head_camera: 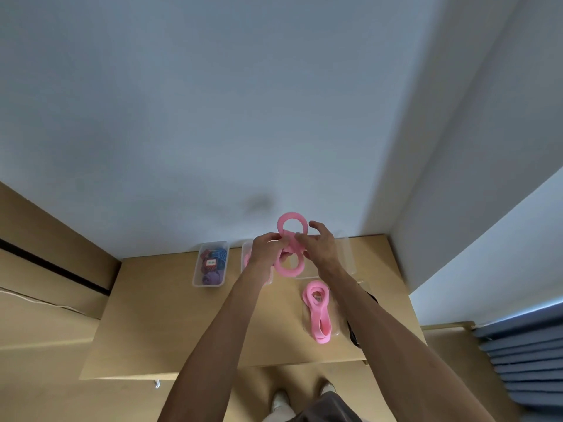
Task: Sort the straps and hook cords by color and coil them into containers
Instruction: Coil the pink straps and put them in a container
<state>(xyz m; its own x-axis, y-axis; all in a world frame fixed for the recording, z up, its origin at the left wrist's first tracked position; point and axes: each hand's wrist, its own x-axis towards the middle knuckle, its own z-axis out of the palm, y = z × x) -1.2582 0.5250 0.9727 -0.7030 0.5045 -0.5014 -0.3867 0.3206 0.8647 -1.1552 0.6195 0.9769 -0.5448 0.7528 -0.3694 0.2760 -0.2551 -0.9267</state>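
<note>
Pink strap [290,248], twisted into 2 loops, pinched at its crossing.

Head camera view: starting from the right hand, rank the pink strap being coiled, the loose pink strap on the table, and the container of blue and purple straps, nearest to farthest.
From the right hand:
1. Pink strap being coiled, held between both hands, touching its fingers.
2. Loose pink strap, lying on the table below the right forearm.
3. Container of blue and purple straps, far side of the left hand, by the wall.
</note>
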